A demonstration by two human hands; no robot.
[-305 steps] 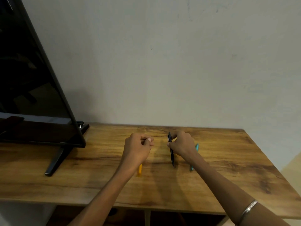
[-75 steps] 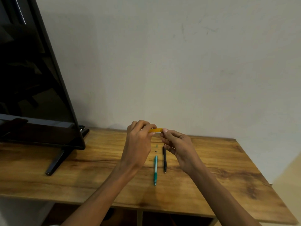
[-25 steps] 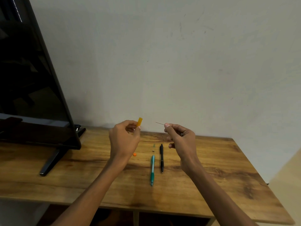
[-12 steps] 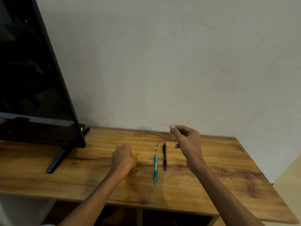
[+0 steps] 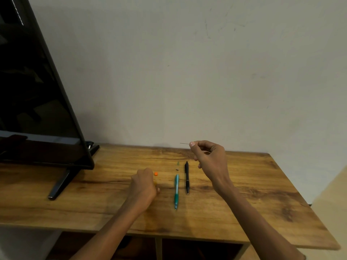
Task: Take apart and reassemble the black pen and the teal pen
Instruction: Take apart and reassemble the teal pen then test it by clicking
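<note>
The teal pen [image 5: 176, 190] and the black pen [image 5: 187, 177] lie side by side on the wooden table [image 5: 244, 194], whole and untouched. My left hand [image 5: 143, 184] rests on the table left of them, fingers curled round a yellow pen barrel [image 5: 155, 182], of which only a sliver shows. My right hand [image 5: 208, 156] is raised above the table's back edge. It pinches a thin dark rod [image 5: 185, 143] that points left.
A small orange cap [image 5: 156, 173] lies by my left hand. A tiny green piece [image 5: 178, 163] and a dark speck [image 5: 176, 169] lie beyond the teal pen's top. A black monitor [image 5: 37, 109] on a stand fills the left.
My hands pulled the yellow pen apart. The left hand came down to the table with the yellow barrel. The right hand stays raised with the thin rod.
</note>
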